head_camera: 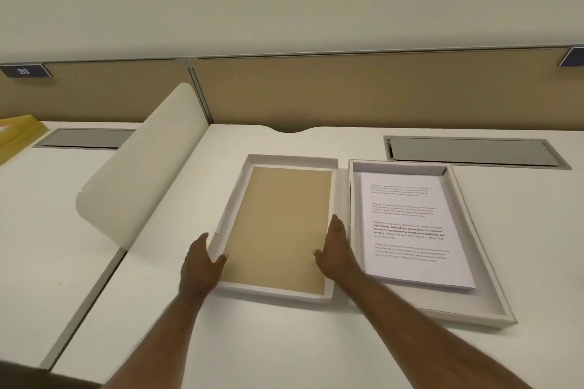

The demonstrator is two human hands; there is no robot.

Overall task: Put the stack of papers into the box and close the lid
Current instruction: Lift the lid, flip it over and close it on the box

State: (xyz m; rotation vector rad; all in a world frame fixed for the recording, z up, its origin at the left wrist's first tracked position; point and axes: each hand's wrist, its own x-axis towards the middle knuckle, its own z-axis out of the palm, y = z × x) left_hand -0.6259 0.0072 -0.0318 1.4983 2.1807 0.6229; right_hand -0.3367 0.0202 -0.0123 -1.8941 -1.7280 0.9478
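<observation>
A shallow white lid (278,224) with a brown inside lies upturned on the white desk (284,341), in the middle of the view. My left hand (199,265) grips its left wall, thumb inside. My right hand (336,249) grips its right wall, thumb inside too. Just to the right, touching or nearly touching the lid, lies the grey-white box (442,303). The stack of printed papers (410,230) rests flat inside the box, slightly askew.
A curved white divider panel (142,174) rises at the left of the lid. Grey cable flaps (471,151) sit at the back of the desk. A yellow object (15,133) lies at the far left. A tan partition (347,91) closes off the back.
</observation>
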